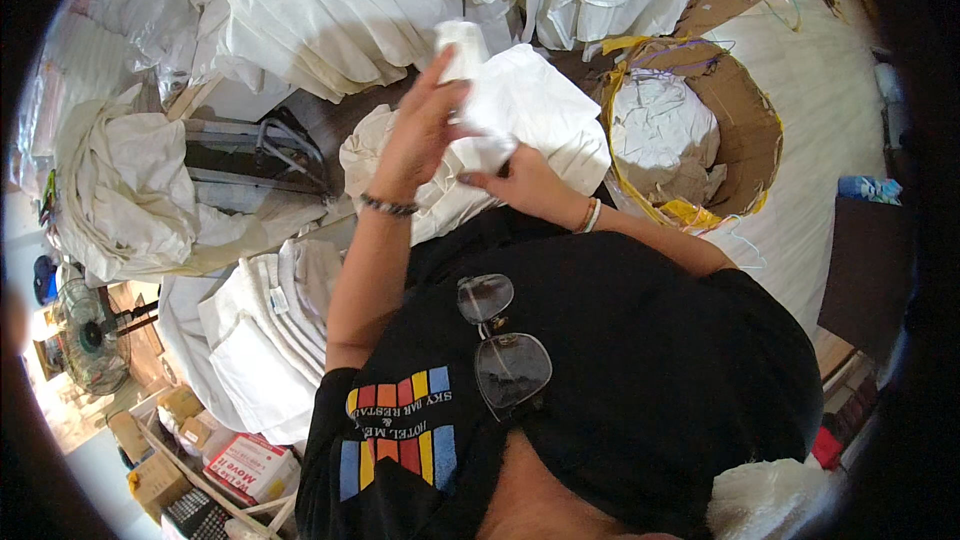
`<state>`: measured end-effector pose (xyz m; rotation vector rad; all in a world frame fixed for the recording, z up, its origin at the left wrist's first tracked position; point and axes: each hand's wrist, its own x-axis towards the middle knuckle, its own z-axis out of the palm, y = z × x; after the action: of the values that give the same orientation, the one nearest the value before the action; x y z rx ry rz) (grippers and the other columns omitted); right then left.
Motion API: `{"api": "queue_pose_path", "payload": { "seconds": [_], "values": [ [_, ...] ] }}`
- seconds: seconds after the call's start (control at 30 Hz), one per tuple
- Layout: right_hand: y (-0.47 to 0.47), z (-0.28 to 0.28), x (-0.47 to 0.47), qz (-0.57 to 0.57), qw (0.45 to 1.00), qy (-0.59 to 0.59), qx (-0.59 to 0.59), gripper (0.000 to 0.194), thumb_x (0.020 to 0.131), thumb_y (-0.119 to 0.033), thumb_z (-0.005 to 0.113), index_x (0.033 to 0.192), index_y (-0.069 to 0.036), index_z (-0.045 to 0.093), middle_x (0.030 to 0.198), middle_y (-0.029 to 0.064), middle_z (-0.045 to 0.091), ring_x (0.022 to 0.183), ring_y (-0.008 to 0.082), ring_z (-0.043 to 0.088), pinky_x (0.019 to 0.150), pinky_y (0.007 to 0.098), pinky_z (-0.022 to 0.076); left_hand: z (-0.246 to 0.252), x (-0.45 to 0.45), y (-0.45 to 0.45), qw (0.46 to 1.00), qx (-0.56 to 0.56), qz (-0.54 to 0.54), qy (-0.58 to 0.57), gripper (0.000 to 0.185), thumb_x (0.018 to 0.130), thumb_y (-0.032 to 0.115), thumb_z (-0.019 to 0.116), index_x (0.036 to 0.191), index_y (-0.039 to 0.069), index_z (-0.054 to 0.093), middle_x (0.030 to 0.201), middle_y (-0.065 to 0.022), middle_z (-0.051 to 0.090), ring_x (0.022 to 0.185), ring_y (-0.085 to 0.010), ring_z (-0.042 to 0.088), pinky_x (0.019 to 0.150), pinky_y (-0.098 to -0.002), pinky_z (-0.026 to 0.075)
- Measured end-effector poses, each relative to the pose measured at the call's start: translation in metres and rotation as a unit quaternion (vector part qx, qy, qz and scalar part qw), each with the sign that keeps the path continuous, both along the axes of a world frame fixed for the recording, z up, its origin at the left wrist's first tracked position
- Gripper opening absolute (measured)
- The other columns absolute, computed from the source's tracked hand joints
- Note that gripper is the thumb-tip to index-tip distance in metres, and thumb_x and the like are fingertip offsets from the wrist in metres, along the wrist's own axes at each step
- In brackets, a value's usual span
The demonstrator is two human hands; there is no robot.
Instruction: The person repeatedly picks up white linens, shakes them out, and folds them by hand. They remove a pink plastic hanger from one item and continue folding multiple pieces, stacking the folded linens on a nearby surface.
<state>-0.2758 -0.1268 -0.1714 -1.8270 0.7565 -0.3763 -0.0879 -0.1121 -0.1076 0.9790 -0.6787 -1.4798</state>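
Note:
A white cloth (pixel 544 94) lies bunched over my lap, its upper part folded and partly blurred. My left hand (pixel 426 124) is raised at the cloth's left side, fingers spread and thumb towards the right. Whether it grips the fabric is unclear from the blur. Behind its fingertips stands a rolled or folded white end (pixel 461 45). Lower and to the right, my right hand (pixel 529 184) pinches the cloth's near edge, thumb on top and fingers partly hidden.
White fabric (pixel 322 7) hangs along the far side. To the right stands a round cardboard container (pixel 750 142) with crumpled white cloth inside. Heaped fabric (pixel 124 187), folded towels (pixel 255 315), and a fan (pixel 90 334) are on the left. Boxes (pixel 251 465) sit at lower left.

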Motion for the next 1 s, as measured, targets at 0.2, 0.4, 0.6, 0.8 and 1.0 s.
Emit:
{"api": "queue_pose_path", "payload": {
  "seconds": [0.2, 0.4, 0.6, 0.8, 1.0],
  "values": [
    [-0.008, -0.007, -0.007, -0.312, 0.783, -0.185, 0.506, 0.049, 0.103, -0.039, 0.057, 0.136, -0.002, 0.052, 0.117, 0.0132, 0.068, 0.103, 0.0286, 0.070, 0.081, 0.0447, 0.0613, -0.069, -0.021, -0.023, 0.952, -0.022, 0.076, -0.294, 0.069, 0.094, 0.010, 0.065, 0.154, -0.001, 0.033, 0.136, -0.0149, 0.060, 0.117, -0.0232, 0.057, 0.104, -0.0332, 0.042],
    [-0.032, -0.015, -0.015, -0.359, 0.772, -0.221, 0.476, 0.042, 0.103, -0.029, 0.058, 0.137, -0.005, 0.052, 0.126, 0.0077, 0.065, 0.107, 0.0210, 0.068, 0.087, 0.0407, 0.0575, -0.120, -0.033, 0.016, 0.930, 0.094, 0.207, -0.289, 0.104, 0.077, 0.023, 0.086, 0.156, -0.003, 0.024, 0.148, -0.0214, 0.043, 0.125, -0.0326, 0.053, 0.101, -0.0391, 0.047],
    [-0.054, -0.032, -0.035, -0.379, 0.821, -0.261, 0.338, 0.033, 0.103, -0.020, 0.055, 0.134, -0.008, 0.051, 0.115, 0.0068, 0.067, 0.093, 0.0177, 0.070, 0.071, 0.0345, 0.0594, -0.112, -0.025, 0.008, 0.964, 0.169, 0.184, -0.091, 0.118, 0.077, 0.015, 0.086, 0.160, 0.002, 0.002, 0.142, -0.0281, 0.046, 0.122, -0.0349, 0.057, 0.095, -0.0477, 0.054],
    [-0.063, -0.033, -0.055, -0.444, 0.822, -0.208, 0.291, 0.070, 0.090, -0.007, 0.068, 0.151, -0.007, 0.033, 0.132, 0.0197, 0.058, 0.111, 0.0319, 0.065, 0.085, 0.0432, 0.0589, -0.120, -0.021, -0.014, 0.969, 0.157, 0.189, 0.019, 0.096, 0.084, 0.001, 0.075, 0.157, 0.004, 0.011, 0.138, -0.0240, 0.051, 0.117, -0.0363, 0.061, 0.095, -0.0537, 0.056],
    [-0.091, 0.009, -0.051, -0.240, 0.913, -0.048, -0.327, 0.068, 0.093, -0.013, 0.065, 0.154, -0.009, 0.034, 0.142, 0.0233, 0.053, 0.136, 0.0437, 0.045, 0.118, 0.0449, 0.0309, -0.136, -0.018, -0.028, 0.949, 0.166, 0.118, 0.240, 0.054, 0.098, 0.018, 0.064, 0.145, 0.006, 0.042, 0.134, -0.0178, 0.058, 0.120, -0.0324, 0.061, 0.107, -0.0498, 0.049]
  ]
}}
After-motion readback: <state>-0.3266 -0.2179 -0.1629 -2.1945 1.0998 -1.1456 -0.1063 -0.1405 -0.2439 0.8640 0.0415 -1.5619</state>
